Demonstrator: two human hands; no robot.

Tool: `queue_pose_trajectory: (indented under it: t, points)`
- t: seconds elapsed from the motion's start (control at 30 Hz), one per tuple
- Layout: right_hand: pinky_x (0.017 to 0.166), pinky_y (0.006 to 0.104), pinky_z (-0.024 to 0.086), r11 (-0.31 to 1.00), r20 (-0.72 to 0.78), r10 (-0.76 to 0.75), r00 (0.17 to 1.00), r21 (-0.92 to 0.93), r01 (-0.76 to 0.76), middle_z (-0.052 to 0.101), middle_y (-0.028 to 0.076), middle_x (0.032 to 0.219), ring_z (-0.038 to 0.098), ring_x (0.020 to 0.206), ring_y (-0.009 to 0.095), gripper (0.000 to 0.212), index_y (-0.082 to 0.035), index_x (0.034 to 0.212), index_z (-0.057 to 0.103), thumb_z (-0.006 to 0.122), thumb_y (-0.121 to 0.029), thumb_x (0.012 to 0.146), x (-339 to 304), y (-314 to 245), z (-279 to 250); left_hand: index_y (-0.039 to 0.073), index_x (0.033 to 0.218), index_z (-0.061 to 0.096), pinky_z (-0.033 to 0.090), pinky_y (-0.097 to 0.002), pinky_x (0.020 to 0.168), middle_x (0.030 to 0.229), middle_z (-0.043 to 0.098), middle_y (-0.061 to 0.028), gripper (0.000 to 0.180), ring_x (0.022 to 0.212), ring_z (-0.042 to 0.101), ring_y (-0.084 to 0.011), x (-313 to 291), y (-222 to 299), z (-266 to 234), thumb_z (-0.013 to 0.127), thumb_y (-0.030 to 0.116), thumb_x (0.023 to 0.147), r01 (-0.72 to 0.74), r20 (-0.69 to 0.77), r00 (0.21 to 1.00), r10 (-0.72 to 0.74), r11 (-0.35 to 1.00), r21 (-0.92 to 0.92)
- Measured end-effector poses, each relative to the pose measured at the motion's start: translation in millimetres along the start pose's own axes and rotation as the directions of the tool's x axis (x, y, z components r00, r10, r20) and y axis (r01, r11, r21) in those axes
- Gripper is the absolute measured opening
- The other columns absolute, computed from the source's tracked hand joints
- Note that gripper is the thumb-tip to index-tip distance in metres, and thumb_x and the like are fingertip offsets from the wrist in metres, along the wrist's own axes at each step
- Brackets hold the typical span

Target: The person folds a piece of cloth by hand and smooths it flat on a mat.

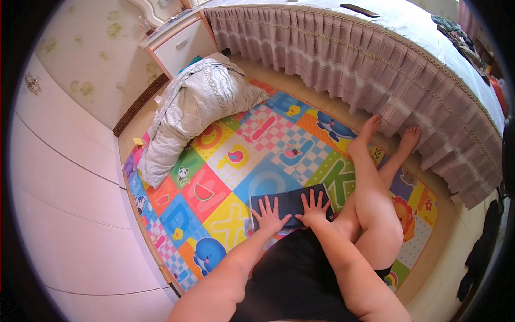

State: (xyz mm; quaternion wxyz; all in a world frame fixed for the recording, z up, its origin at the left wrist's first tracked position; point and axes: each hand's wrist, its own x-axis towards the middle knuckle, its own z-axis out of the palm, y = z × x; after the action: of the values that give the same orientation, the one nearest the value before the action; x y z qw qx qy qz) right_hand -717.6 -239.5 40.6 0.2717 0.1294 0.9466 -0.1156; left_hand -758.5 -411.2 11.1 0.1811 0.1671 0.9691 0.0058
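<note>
A dark navy or black folded cloth (288,199), rectangular and flat, lies on the colourful play mat (257,180) in front of me. My left hand (270,216) rests palm down on its left part, with the fingers spread. On its right part my right hand (314,208) lies flat in the same way, fingers apart. The two thumbs point toward each other near the cloth's near edge. Neither hand grips anything. What kind of garment or fabric it is, I cannot tell from the folded shape.
My bare legs (375,214) stretch out on the right side. A bundled grey quilt (198,102) lies at the far left of the mat, before a white nightstand (179,48). A bed with a pleated skirt (343,70) runs along the far side; white cabinet fronts (80,214) line the left.
</note>
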Motion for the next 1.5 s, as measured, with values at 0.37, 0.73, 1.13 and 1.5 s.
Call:
queue_pose_trajectory:
  t: [0.37, 0.73, 1.13, 1.5]
  points:
    - [0.102, 0.0699, 0.003, 0.999, -0.111, 0.043, 0.993, 0.038, -0.039, -0.011, 0.010, 0.155, -0.009, 0.140, 0.042, 0.086, -0.023, 0.149, 0.008, 0.044, -0.065, 0.083, 64, 11, -38, 0.022, 0.149, 0.006, -0.002, -0.0665, 0.104, 0.155, -0.008, -0.0127, 0.093, 0.141, -0.010, -0.0352, 92, 6, -42, 0.041, 0.073, 0.079, -0.072, -0.001, 0.997, 0.072, 0.997, -0.003]
    - [0.103, 0.0680, -0.001, 0.996, -0.180, 0.051, 0.982, 0.077, -0.038, -0.009, 0.009, 0.155, -0.010, 0.140, 0.040, 0.084, -0.024, 0.149, 0.009, 0.042, -0.066, 0.083, 92, 22, -54, 0.024, 0.149, 0.006, -0.002, -0.0656, 0.105, 0.155, -0.005, -0.0117, 0.093, 0.142, -0.008, -0.0341, 130, 19, -62, 0.041, 0.074, 0.079, -0.055, -0.002, 0.999, 0.055, 0.999, -0.001]
    - [0.102, 0.0684, -0.005, 0.999, -0.086, 0.043, 0.995, 0.025, -0.041, -0.012, 0.010, 0.154, -0.014, 0.139, 0.041, 0.082, -0.022, 0.149, 0.006, 0.038, -0.064, 0.086, 49, 11, -28, 0.022, 0.149, 0.007, -0.002, -0.0658, 0.105, 0.155, -0.003, -0.0126, 0.090, 0.142, -0.007, -0.0351, 70, 5, -30, 0.041, 0.071, 0.081, -0.056, 0.004, 0.998, 0.057, 0.996, -0.062]
    - [0.103, 0.0687, 0.001, 0.996, -0.091, 0.093, 0.992, 0.014, -0.092, -0.013, 0.009, 0.154, -0.014, 0.140, 0.040, 0.083, -0.025, 0.149, 0.003, 0.045, -0.059, 0.086, 28, 37, 43, 0.021, 0.149, 0.007, -0.002, -0.0657, 0.105, 0.155, -0.005, -0.0133, 0.092, 0.142, -0.008, -0.0356, -9, 18, -2, 0.043, 0.070, 0.080, -0.078, -0.008, 0.997, 0.078, 0.990, -0.121]
